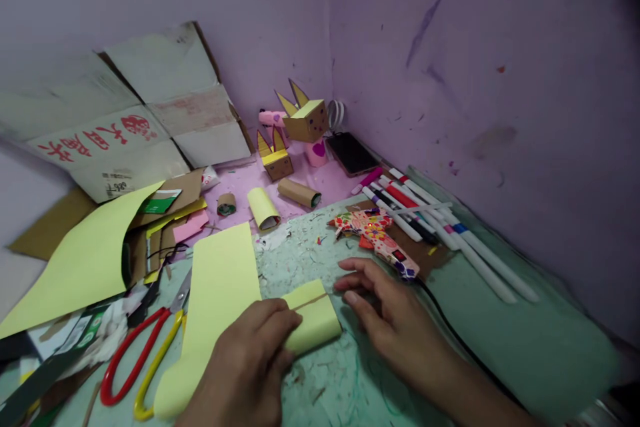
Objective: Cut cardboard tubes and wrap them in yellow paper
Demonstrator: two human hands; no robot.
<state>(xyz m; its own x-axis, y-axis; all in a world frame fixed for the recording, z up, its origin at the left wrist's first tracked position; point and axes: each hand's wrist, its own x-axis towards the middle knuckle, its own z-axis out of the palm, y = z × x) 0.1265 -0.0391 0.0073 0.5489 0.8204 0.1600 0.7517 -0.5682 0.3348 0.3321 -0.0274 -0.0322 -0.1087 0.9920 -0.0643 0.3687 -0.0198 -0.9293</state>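
Observation:
My left hand [253, 360] is closed on a tube wrapped in yellow paper [320, 323], whose paper edge runs along its top. My right hand [387, 317] is just right of the tube with its fingers apart, holding nothing. Beyond it lies a flower-patterned hot glue gun [375, 232], its black cord trailing past my right forearm. A strip of yellow paper [220, 280] lies flat left of the tube, partly hidden by my left hand. Scissors [163, 347] with red and yellow handles rest beside the strip.
Several markers [420, 203] lie along the right wall near a phone [353, 153]. Two cardboard heads with pointed ears [277, 163] stand at the back, near a yellow-wrapped tube [264, 209] and a bare cardboard tube [299, 193]. Left are a cardboard box [170, 93] and paper scraps.

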